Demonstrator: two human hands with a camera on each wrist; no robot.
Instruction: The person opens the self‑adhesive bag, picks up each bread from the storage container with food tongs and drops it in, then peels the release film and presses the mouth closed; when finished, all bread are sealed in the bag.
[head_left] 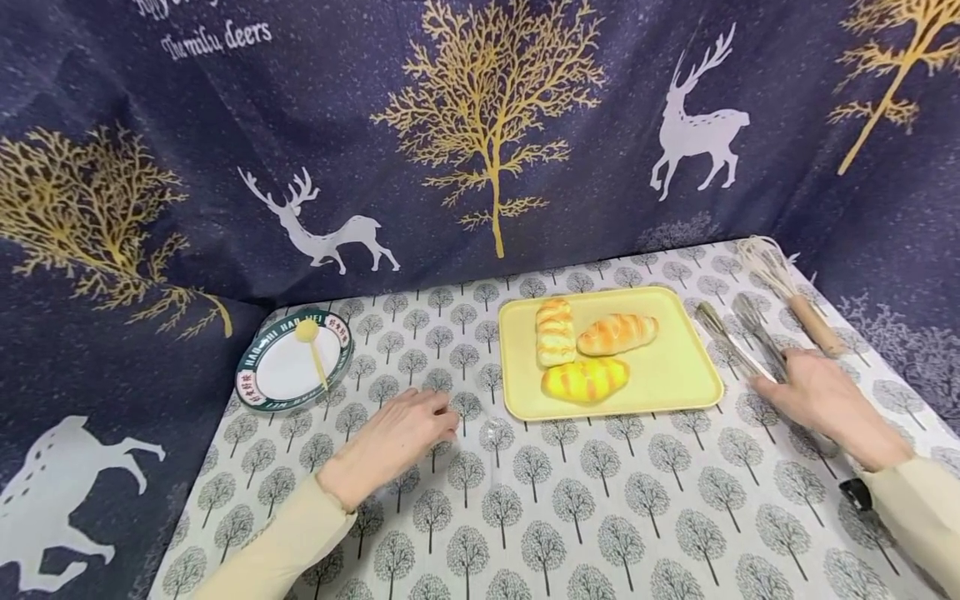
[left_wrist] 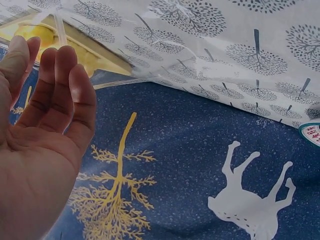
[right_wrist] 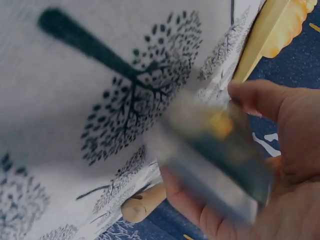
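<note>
At frame right, your right hand [head_left: 832,407] grips metal tongs [head_left: 759,329]; left of centre, your left hand [head_left: 397,437] curls loosely.

The head camera is looking forward and down at the table [head_left: 555,487]. Wrist cameras are facing the left hand [left_wrist: 47,140] and right hand [right_wrist: 300,150] closely, both catching the yellow tray [head_left: 678,371], upper left and upper right.

The person wore plain, pale cream fabric, the left sleeve [head_left: 281,537] and the right sleeve [head_left: 917,508] both reaching near the wrist and leaving the left hand [head_left: 405,432] and right hand [head_left: 842,408] bare, while a small black piece [head_left: 857,494], too small to identify, showed beside the right cuff.
</note>
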